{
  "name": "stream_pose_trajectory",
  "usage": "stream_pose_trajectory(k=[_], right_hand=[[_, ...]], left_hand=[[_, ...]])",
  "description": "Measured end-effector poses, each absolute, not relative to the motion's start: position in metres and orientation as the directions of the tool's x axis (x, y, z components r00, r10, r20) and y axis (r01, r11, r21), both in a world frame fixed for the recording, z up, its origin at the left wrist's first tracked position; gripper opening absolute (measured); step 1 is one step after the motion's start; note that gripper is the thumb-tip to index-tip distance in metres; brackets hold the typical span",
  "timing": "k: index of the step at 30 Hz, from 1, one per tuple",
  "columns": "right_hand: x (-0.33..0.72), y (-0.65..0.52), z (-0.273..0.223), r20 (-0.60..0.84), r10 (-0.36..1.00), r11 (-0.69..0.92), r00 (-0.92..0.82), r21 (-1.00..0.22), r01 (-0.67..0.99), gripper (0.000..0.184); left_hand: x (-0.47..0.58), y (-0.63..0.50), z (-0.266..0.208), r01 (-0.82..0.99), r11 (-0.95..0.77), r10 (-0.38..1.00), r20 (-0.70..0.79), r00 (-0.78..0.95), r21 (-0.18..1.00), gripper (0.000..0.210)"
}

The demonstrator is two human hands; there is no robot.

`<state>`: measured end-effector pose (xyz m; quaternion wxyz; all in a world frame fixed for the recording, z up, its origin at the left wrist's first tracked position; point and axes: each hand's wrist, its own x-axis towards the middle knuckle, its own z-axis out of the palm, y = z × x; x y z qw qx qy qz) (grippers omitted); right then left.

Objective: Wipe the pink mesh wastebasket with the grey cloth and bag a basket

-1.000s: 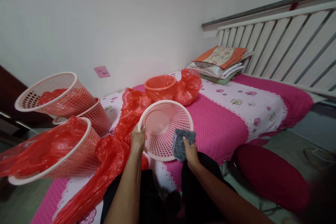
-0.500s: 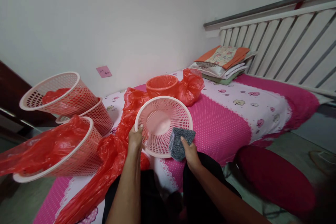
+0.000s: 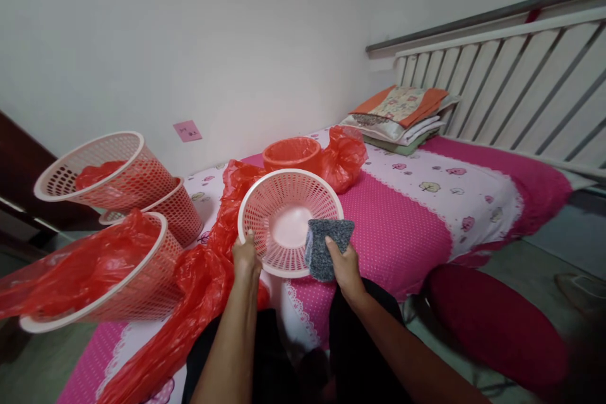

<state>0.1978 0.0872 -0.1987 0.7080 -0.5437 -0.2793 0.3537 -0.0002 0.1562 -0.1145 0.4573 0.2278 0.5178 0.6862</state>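
Observation:
A pink plastic basket point(image 3: 290, 225) with a perforated wall is tilted toward me above the bed edge, its inside showing. My left hand point(image 3: 247, 257) grips its rim at the lower left, thumb over the edge. In my right hand point(image 3: 345, 265) is a folded grey cloth point(image 3: 329, 247), pinched with the thumb on top. The cloth overlaps the basket's lower right rim; whether it presses on the rim cannot be seen. Red plastic bags point(image 3: 208, 278) lie crumpled along the basket's left side.
More pink baskets point(image 3: 156, 186) with red bags stand at the left. Behind the held basket is a red bag-lined basket point(image 3: 292, 153). Folded bedding point(image 3: 402, 115) lies near the radiator point(image 3: 506, 85). A dark red round stool point(image 3: 495, 322) stands at the right of the bed point(image 3: 392, 221).
The held basket has tipped a little and shifted slightly up and left, showing more of its base. The grey cloth has moved slightly up at the rim. Both hands keep their holds.

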Motion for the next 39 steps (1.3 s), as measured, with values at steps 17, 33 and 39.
stream_pose_trajectory(k=[17,33,39], right_hand=[[0.196,0.063,-0.148,0.264,0.804,0.261,0.533,-0.962,0.082,0.040],[0.166,0.041,-0.197,0.426,0.875,0.484,-0.228,-0.785,0.388,0.023],[0.185,0.047,-0.190,0.357,0.931,0.365,-0.075,-0.917,0.159,0.032]], left_hand=[[-0.002,0.155,-0.119,-0.241,-0.009,0.853,-0.118,-0.508,0.970,0.025],[0.040,0.129,-0.111,-0.331,0.114,0.993,-0.113,0.022,0.937,0.034],[0.034,0.126,-0.102,-0.397,0.187,0.982,-0.169,0.079,0.899,0.028]])
